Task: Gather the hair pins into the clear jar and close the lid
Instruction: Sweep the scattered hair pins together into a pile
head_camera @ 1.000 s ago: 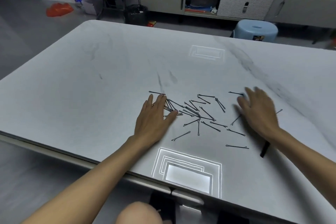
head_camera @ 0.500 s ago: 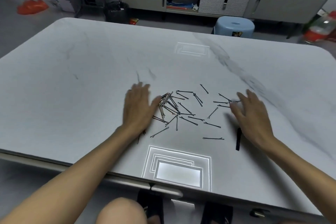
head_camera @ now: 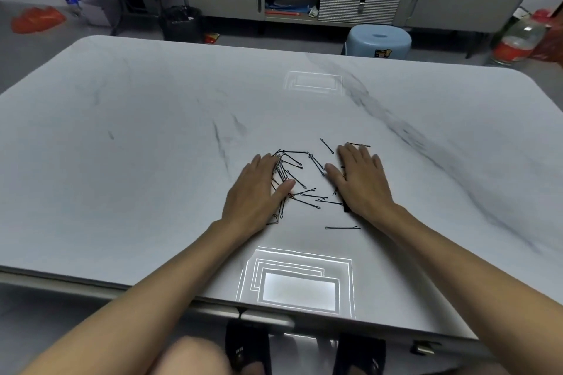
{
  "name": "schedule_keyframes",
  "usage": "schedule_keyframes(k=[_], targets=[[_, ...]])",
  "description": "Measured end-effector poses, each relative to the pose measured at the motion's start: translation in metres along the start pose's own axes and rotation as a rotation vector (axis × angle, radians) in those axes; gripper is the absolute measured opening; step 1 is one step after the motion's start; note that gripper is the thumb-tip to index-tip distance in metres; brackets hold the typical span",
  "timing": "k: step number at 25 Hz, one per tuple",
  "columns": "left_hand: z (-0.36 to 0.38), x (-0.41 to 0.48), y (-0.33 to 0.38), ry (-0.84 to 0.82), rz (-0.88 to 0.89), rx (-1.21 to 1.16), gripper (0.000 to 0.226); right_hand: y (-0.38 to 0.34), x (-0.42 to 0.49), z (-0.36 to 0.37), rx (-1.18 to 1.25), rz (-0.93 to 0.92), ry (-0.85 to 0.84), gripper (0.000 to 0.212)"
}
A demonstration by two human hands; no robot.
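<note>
Several thin black hair pins point(head_camera: 300, 175) lie bunched on the white marbled table point(head_camera: 152, 137) between my two hands. My left hand point(head_camera: 259, 189) lies flat, palm down, its thumb side pressed against the pile's left edge. My right hand point(head_camera: 361, 179) lies flat on the pile's right side, covering some pins. One pin point(head_camera: 342, 227) lies apart near my right wrist, and two more sit beyond the right fingertips point(head_camera: 327, 145). No clear jar or lid is in view.
A small black object point(head_camera: 345, 207) lies partly under my right hand. Bright light reflections show on the table near its front edge point(head_camera: 297, 283). Beyond the table stand a blue stool point(head_camera: 377, 41), a grey cabinet and a black bin.
Both hands have slid toward each other across the table, sweeping the scattered pins into a tighter pile. The gap between the hands is much narrower now.
</note>
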State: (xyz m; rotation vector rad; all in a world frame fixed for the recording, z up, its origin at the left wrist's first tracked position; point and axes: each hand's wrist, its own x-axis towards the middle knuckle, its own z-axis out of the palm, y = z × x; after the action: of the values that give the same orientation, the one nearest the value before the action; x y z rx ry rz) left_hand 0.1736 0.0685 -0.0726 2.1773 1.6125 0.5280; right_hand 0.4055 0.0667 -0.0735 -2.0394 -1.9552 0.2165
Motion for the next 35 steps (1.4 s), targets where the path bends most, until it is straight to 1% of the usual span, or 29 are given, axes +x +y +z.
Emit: schedule_keyframes(k=[2,3,4,5,6,7,8,10,11,13,15,16,17,19,20,21,22,24,26,27,28,29,31,32,33,35], targets=[[-0.001,0.0,0.005,-0.024,0.028,-0.045,0.058,0.001,0.011,-0.001,0.034,-0.117,0.057,0.056],[-0.003,-0.001,0.005,-0.034,0.042,-0.079,0.055,0.004,0.02,-0.003,0.055,-0.096,0.089,0.057],[-0.004,-0.003,0.004,-0.025,0.062,-0.1,0.054,0.005,0.03,-0.006,0.078,-0.012,0.088,0.06],[-0.005,-0.005,0.002,-0.005,0.076,-0.092,0.056,0.005,0.038,-0.007,0.093,0.098,0.051,0.063],[-0.005,-0.007,0.0,0.005,0.072,-0.058,0.059,0.003,0.043,-0.007,0.072,0.157,-0.002,0.063],[-0.005,-0.009,-0.002,-0.007,0.046,-0.026,0.065,-0.001,0.045,-0.006,0.021,0.12,-0.03,0.059],[-0.003,-0.01,-0.002,-0.038,0.012,-0.015,0.069,-0.007,0.043,-0.004,-0.003,0.021,-0.037,0.053],[0.002,-0.012,0.003,-0.076,-0.016,-0.031,0.072,-0.019,0.029,0.003,0.073,-0.2,-0.091,0.047],[0.005,-0.012,0.007,-0.067,-0.002,-0.042,0.071,-0.023,0.02,0.006,0.119,-0.266,-0.139,0.049],[0.011,-0.01,0.019,-0.025,0.033,-0.058,0.065,-0.024,0.009,0.006,0.224,-0.299,-0.194,0.052],[0.018,-0.008,0.032,0.011,0.039,-0.083,0.058,-0.019,-0.002,-0.005,0.312,-0.235,-0.141,0.052],[0.02,-0.008,0.036,0.026,0.02,-0.145,0.055,-0.013,-0.01,-0.011,0.326,-0.215,-0.118,0.057],[0.022,-0.007,0.04,0.039,-0.008,-0.245,0.052,-0.005,-0.021,-0.017,0.312,-0.221,-0.14,0.067],[0.022,-0.006,0.044,0.084,-0.059,-0.444,0.045,0.012,-0.049,-0.022,0.153,-0.305,-0.262,0.096],[0.022,-0.006,0.045,0.123,-0.083,-0.51,0.04,0.018,-0.062,-0.021,0.037,-0.354,-0.295,0.104],[0.021,-0.005,0.047,0.167,-0.114,-0.569,0.036,0.023,-0.071,-0.018,-0.052,-0.383,-0.298,0.105],[0.021,-0.004,0.05,0.216,-0.152,-0.631,0.032,0.025,-0.073,-0.015,-0.101,-0.393,-0.283,0.102],[0.02,-0.002,0.058,0.306,-0.243,-0.765,0.024,0.017,-0.06,-0.01,-0.133,-0.376,-0.241,0.094],[0.011,0.001,0.058,0.318,-0.308,-0.852,0.021,0.0,-0.04,-0.004,-0.126,-0.332,-0.209,0.089],[0.004,0.001,0.052,0.262,-0.292,-0.827,0.028,-0.005,-0.032,-0.001,-0.112,-0.312,-0.203,0.087],[-0.004,-0.001,0.041,0.155,-0.221,-0.718,0.042,-0.008,-0.027,0.001,-0.092,-0.299,-0.2,0.085],[-0.011,-0.006,0.027,-0.003,-0.101,-0.536,0.066,-0.008,-0.025,0.002,-0.074,-0.298,-0.195,0.085],[-0.022,-0.022,0.001,-0.31,0.124,-0.087,0.121,-0.004,-0.026,0.004,-0.054,-0.32,-0.173,0.082],[-0.024,-0.029,-0.009,-0.392,0.201,0.09,0.135,-0.003,-0.027,0.004,-0.061,-0.337,-0.16,0.08],[-0.022,-0.035,-0.014,-0.43,0.236,0.181,0.14,-0.004,-0.027,0.005,-0.073,-0.349,-0.152,0.078],[-0.014,-0.036,-0.013,-0.431,0.245,0.199,0.139,-0.008,-0.028,0.005,-0.093,-0.36,-0.155,0.075]])
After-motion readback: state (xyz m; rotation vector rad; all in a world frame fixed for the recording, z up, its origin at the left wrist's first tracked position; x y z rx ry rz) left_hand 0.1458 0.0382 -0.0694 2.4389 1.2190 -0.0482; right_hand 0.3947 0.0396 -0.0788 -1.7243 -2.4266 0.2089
